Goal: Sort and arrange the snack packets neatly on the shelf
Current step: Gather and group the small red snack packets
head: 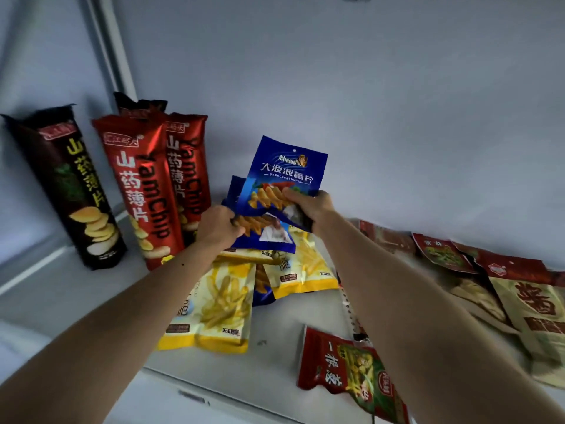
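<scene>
My right hand (308,208) grips an upright blue chip packet (284,172) by its lower edge, above the middle of the white shelf (275,338). My left hand (218,226) grips a second blue packet (266,232) just below and behind the first. Under both hands lie several yellow fries packets (214,304), flat and overlapping. Tall red yam chip bags (143,191) and a dark one (73,191) stand at the left against the back wall.
A red packet (345,365) lies flat near the shelf's front edge. More red packets (443,252) and beige ones (538,313) are scattered at the right, partly hidden by my right forearm. A shelf upright (107,47) runs up at the back left.
</scene>
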Demonstrator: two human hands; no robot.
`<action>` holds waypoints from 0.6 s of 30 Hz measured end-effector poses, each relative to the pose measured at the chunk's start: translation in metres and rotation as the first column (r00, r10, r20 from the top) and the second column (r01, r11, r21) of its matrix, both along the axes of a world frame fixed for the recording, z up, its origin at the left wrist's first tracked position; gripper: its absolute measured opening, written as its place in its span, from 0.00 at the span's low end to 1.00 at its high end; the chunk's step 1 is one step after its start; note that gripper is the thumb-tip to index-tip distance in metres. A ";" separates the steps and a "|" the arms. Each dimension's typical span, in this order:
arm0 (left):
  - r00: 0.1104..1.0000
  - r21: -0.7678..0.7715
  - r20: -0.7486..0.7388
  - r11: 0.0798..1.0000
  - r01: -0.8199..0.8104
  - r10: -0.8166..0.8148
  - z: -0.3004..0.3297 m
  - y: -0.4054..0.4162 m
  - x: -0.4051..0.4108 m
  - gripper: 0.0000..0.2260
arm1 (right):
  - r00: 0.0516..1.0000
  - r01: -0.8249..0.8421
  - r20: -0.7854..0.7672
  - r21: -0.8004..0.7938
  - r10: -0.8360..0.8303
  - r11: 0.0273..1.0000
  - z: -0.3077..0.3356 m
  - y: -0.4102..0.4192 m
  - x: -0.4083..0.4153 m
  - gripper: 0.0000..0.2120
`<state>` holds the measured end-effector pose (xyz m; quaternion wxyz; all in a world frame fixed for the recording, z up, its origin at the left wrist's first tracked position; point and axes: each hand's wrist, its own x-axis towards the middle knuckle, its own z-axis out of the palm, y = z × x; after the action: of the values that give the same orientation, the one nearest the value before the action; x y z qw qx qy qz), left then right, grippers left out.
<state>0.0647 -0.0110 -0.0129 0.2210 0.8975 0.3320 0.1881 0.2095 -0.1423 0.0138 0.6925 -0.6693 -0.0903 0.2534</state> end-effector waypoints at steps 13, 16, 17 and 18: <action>0.997 0.044 -0.069 0.999 0.023 -0.020 -0.018 -0.003 -0.009 0.22 | 1.000 -0.015 0.012 -0.210 0.018 0.978 -0.020 0.008 0.018 0.06; 0.999 0.102 -0.046 0.994 0.026 -0.021 -0.011 -0.015 -0.003 0.25 | 0.999 -0.028 0.034 -0.218 0.036 0.976 -0.016 -0.030 0.017 0.05; 0.999 0.136 -0.043 0.990 0.038 -0.033 -0.009 -0.022 0.000 0.26 | 0.998 -0.030 0.045 -0.227 0.042 0.973 -0.015 -0.046 0.015 0.08; 0.998 0.180 -0.041 0.982 0.059 -0.052 -0.007 -0.029 0.003 0.27 | 0.997 -0.038 0.053 -0.236 0.052 0.971 -0.015 -0.062 0.013 0.11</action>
<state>0.0677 -0.0404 -0.0195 0.1377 0.9261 0.2923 0.1948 0.2222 -0.2039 -0.0010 0.5996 -0.7515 -0.0951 0.2582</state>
